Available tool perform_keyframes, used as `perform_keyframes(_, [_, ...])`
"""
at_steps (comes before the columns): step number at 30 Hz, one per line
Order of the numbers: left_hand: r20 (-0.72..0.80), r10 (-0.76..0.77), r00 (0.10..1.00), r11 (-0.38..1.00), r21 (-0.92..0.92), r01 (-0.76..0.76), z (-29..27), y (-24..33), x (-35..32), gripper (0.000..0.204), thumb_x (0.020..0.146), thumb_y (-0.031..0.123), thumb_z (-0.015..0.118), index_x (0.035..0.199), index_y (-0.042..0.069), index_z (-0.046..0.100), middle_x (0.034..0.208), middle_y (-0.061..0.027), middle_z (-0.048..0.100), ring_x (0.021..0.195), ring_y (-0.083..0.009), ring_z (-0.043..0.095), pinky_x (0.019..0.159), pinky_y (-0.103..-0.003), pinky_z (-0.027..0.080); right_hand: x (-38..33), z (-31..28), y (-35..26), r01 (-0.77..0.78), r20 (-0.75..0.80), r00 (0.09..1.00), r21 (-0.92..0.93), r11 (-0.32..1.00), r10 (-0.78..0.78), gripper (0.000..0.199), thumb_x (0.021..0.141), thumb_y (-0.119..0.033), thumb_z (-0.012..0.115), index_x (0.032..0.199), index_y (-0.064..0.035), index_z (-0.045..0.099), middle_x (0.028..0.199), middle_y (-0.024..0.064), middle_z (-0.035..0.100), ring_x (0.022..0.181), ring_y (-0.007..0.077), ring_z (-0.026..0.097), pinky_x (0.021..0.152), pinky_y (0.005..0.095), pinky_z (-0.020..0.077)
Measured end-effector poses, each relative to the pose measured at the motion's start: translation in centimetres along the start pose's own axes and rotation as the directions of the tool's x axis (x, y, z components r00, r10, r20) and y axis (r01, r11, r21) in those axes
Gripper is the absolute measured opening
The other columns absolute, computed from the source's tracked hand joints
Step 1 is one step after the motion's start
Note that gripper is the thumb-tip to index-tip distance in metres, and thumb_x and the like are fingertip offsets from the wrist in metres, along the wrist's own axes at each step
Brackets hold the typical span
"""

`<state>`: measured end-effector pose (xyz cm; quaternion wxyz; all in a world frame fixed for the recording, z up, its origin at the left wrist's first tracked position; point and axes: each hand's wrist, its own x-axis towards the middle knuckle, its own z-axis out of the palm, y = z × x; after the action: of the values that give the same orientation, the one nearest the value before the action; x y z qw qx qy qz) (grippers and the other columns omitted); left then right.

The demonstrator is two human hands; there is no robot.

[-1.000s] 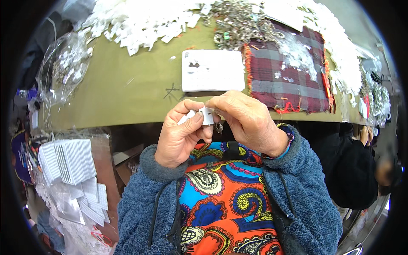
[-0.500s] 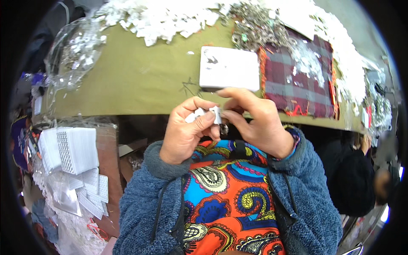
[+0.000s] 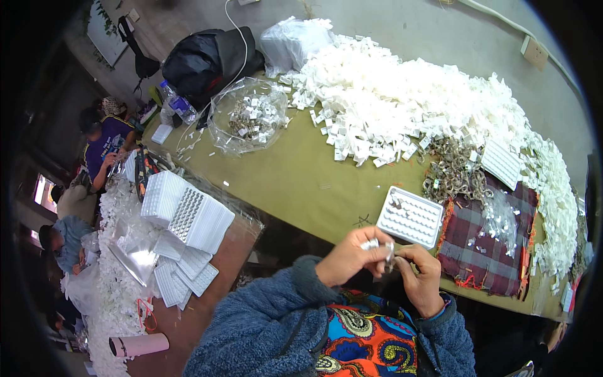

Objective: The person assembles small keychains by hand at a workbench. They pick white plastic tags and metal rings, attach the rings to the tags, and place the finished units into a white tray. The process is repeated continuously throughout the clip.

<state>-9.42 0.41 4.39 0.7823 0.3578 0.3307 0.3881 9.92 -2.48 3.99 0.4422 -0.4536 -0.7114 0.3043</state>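
My left hand [image 3: 352, 256] is closed around a few small white plastic pieces [image 3: 370, 244], which show between its thumb and fingers. My right hand [image 3: 423, 279] meets it fingertip to fingertip in a pinch. Between the two sets of fingertips is a small greyish, shiny piece [image 3: 389, 267], too small to make out fully. Just beyond my hands lies a white tray [image 3: 419, 235] with rows of slots and a few metal pieces in its far left corner. Behind the tray is a heap of ring-shaped metal pieces [image 3: 453, 168].
A large heap of white pieces [image 3: 402, 94] covers the back of the green table [image 3: 282, 188]. Plaid cloth [image 3: 465, 257] lies at right under another white tray [image 3: 500, 163]. Stacked trays [image 3: 200, 213] and a pink cylinder [image 3: 139, 345] are at left. Other people sit farther left.
The view has swung left and up, so the heaps, wall and people show more. My hands still meet at the fingertips; the right fingers, spread before, are now curled closer in.
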Motion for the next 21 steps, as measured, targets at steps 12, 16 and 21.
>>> perform_keyframes(12, [0.351,0.864,0.362,-0.447,0.866,0.226,-12.5,21.5,4.2,0.025,0.085,0.013,0.071,0.107,0.001,0.065,0.108,-0.0173,0.066,0.086,-0.0328,0.066,0.079,-0.039,0.052,-1.1,-2.3,0.7,-0.03,-0.057,0.998,0.017,0.999,0.031,0.012,0.083,0.008,0.068,0.093,0.0033,0.066,0.083,0.0147,0.065,0.074,0.0269,0.065,0.067,0.0325,0.051])
perform_keyframes(16, [0.277,0.643,0.714,-0.249,0.957,-0.147,-10.4,11.8,9.8,0.017,0.085,0.017,0.072,0.092,0.002,0.067,0.101,-0.0153,0.064,0.086,-0.0347,0.066,0.077,-0.042,0.053,-0.8,-2.0,0.7,-0.003,-0.019,1.0,-0.012,1.0,0.003,0.01,0.084,0.007,0.068,0.093,0.0027,0.065,0.084,0.0138,0.065,0.073,0.0273,0.064,0.066,0.0331,0.051])
perform_keyframes(21, [0.172,0.57,0.803,-0.35,0.936,0.048,-7.8,7.0,13.8,0.025,0.084,0.023,0.075,0.086,-0.001,0.066,0.091,-0.0166,0.063,0.082,-0.0361,0.066,0.07,-0.044,0.053,-0.6,-2.7,0.0,-0.053,0.075,0.996,-0.061,0.997,0.057,0.013,0.082,0.007,0.069,0.093,0.0023,0.066,0.085,0.0137,0.066,0.074,0.0259,0.066,0.067,0.0328,0.0515])
